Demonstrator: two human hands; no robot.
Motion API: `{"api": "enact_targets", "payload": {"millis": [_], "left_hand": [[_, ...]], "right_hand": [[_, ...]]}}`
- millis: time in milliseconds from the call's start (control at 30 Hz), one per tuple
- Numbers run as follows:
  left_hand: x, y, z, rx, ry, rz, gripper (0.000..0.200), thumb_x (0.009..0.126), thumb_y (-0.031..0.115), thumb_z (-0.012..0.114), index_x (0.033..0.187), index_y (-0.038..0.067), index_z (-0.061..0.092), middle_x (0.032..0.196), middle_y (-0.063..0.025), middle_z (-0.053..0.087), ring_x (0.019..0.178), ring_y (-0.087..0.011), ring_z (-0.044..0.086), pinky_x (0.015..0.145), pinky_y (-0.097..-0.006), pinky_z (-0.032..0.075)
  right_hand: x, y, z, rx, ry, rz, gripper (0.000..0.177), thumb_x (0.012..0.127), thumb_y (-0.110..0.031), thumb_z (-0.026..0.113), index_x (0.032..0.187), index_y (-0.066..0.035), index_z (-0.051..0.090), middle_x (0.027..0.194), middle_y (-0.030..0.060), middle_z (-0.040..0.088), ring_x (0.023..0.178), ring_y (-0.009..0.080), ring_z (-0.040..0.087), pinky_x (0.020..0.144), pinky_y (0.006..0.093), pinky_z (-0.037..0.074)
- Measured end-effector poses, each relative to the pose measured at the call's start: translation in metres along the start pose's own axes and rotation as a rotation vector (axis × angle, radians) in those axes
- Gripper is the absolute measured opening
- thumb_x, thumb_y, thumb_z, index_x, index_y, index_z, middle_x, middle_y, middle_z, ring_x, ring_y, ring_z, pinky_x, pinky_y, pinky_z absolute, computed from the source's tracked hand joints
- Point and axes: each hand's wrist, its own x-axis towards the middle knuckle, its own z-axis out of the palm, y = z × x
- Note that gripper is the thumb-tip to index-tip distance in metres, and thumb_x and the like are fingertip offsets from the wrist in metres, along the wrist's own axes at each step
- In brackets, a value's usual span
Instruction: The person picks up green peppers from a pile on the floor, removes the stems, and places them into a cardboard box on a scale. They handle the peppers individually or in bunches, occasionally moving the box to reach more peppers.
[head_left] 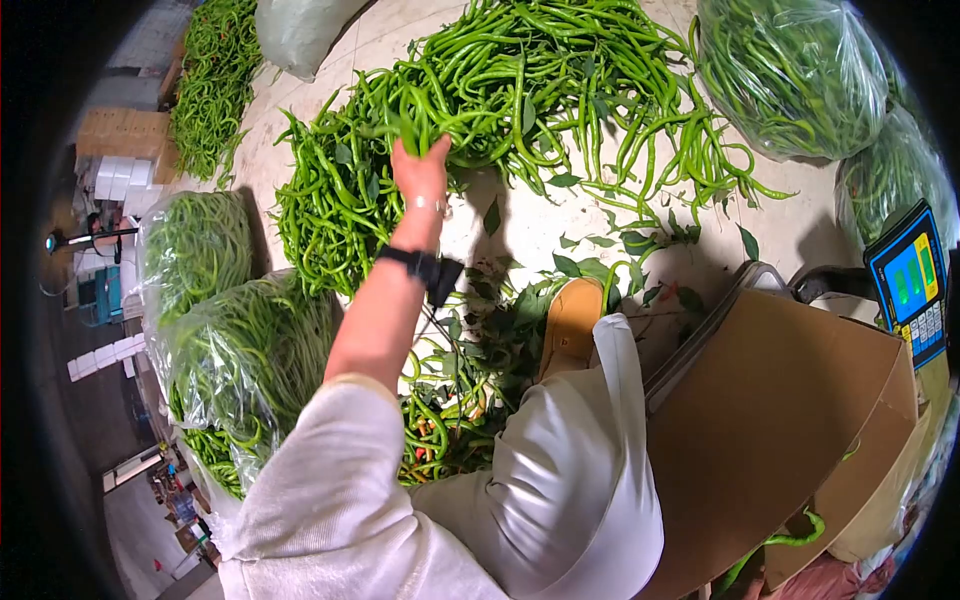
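The person's left hand (pixel 420 178) reaches palm down into the near edge of a broad heap of green peppers (pixel 540 50) on the pale floor (pixel 520 225). Its thumb stands apart from the fingers, with peppers between them; the fingertips are blurred and covered, so whether they pinch any cannot be told. The right hand is out of view. A dark band (pixel 425 272) circles the forearm, perhaps worn there to leave the palm free.

The heap curves in front of the person, probably spread low so the peppers lie within arm's reach. Loose leaves (pixel 566 266) lie between it and the yellow-brown shoe (pixel 572 318). Nearer the body, a smaller scatter of peppers (pixel 430 440) includes some red and orange ones; its place close to the legs seems to keep it apart from the main heap.

Left of the arm, two clear plastic bags (pixel 250 345) hold green peppers, the see-through film showing them packed in. More filled bags (pixel 790 75) stand at the upper right. Below these, a scale display (pixel 908 280) faces the person, likely angled for reading. A cardboard box (pixel 770 400) fills the lower right, with a stray pepper (pixel 797 538) at its edge; its inside is unclear.
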Motion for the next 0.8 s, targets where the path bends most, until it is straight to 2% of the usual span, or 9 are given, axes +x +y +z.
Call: {"api": "enact_targets", "payload": {"millis": [33,67,133,233,367,500,567,633,800], "left_hand": [[0.024,-0.011,0.013,0.153,0.0,-0.028,0.047,0.069,0.012,0.078,0.107,-0.002,0.054,0.097,-0.0099,0.065,0.082,-0.019,0.06,0.078,-0.0294,0.046],[0.047,-0.032,0.03,0.356,-0.019,-0.174,0.069,0.063,0.022,0.083,0.118,-0.001,0.049,0.107,-0.0162,0.061,0.097,-0.0244,0.059,0.088,-0.0329,0.044],[0.053,-0.039,0.059,0.514,-0.115,-0.36,0.11,0.056,0.038,0.085,0.139,0.003,0.021,0.14,-0.0253,0.027,0.124,-0.0393,0.038,0.102,-0.0431,0.035],[0.018,0.014,0.092,0.706,-0.089,-0.574,0.121,0.06,0.038,0.082,0.143,0.013,-0.001,0.147,-0.024,0.003,0.127,-0.0504,0.026,0.103,-0.052,0.032],[-0.018,0.005,0.124,0.866,-0.092,-0.461,0.122,0.063,0.036,0.08,0.145,0.02,-0.009,0.151,-0.0144,-0.011,0.134,-0.0466,0.009,0.091,-0.0649,0.037],[-0.017,0.002,0.131,0.853,-0.015,-0.505,0.122,0.064,0.042,0.08,0.145,0.022,-0.01,0.15,-0.0139,-0.013,0.135,-0.0451,0.008,0.09,-0.0683,0.035],[-0.013,0.002,0.126,0.909,-0.044,-0.504,0.122,0.064,0.042,0.079,0.145,0.022,-0.009,0.15,-0.0149,-0.012,0.134,-0.0468,0.01,0.091,-0.0643,0.038],[-0.009,-0.005,0.111,0.917,-0.139,-0.399,0.119,0.065,0.039,0.079,0.145,0.022,-0.008,0.15,-0.0169,-0.011,0.132,-0.0509,0.012,0.095,-0.0553,0.041],[-0.004,-0.033,0.068,0.881,-0.136,-0.101,0.099,0.062,0.018,0.078,0.141,0.02,0.018,0.141,-0.0188,0.02,0.112,-0.0497,0.043,0.093,-0.0465,0.043]], "right_hand": [[-0.001,0.006,0.0,0.024,0.009,0.01,0.03,0.095,-0.019,0.043,0.118,0.001,0.043,0.105,0.0083,0.052,0.089,0.0166,0.048,0.082,0.0306,0.04],[-0.003,0.011,-0.001,0.048,0.019,0.021,0.03,0.095,-0.019,0.043,0.117,0.001,0.044,0.105,0.0082,0.052,0.089,0.0166,0.048,0.081,0.0306,0.04],[-0.011,0.018,-0.003,0.082,0.042,0.052,0.029,0.095,-0.019,0.044,0.116,0.001,0.045,0.103,0.0079,0.053,0.087,0.0166,0.048,0.08,0.0306,0.041],[-0.021,0.023,-0.009,0.124,0.07,0.1,0.029,0.095,-0.02,0.045,0.114,0.001,0.046,0.101,0.0076,0.053,0.085,0.0166,0.049,0.078,0.0305,0.042],[-0.031,0.027,-0.007,0.196,0.117,0.155,0.028,0.094,-0.021,0.046,0.112,0.001,0.048,0.098,0.0071,0.054,0.083,0.0166,0.05,0.076,0.0305,0.043],[-0.04,-0.003,0.002,0.221,0.154,0.194,0.027,0.094,-0.021,0.047,0.11,0.001,0.049,0.096,0.0067,0.055,0.081,0.0166,0.051,0.074,0.0305,0.044],[-0.037,-0.06,0.033,0.074,0.143,0.183,0.02,0.092,-0.016,0.049,0.104,0.0,0.049,0.095,0.006,0.053,0.082,0.0138,0.048,0.07,0.0256,0.043],[-0.036,-0.043,0.024,0.092,0.162,0.144,0.021,0.092,-0.017,0.05,0.103,0.0,0.05,0.092,0.0061,0.054,0.078,0.0133,0.048,0.066,0.0243,0.042],[-0.031,0.015,-0.004,0.17,0.173,0.012,0.025,0.091,-0.021,0.053,0.101,0.002,0.053,0.079,0.0065,0.056,0.062,0.0116,0.05,0.048,0.0192,0.039]]}}
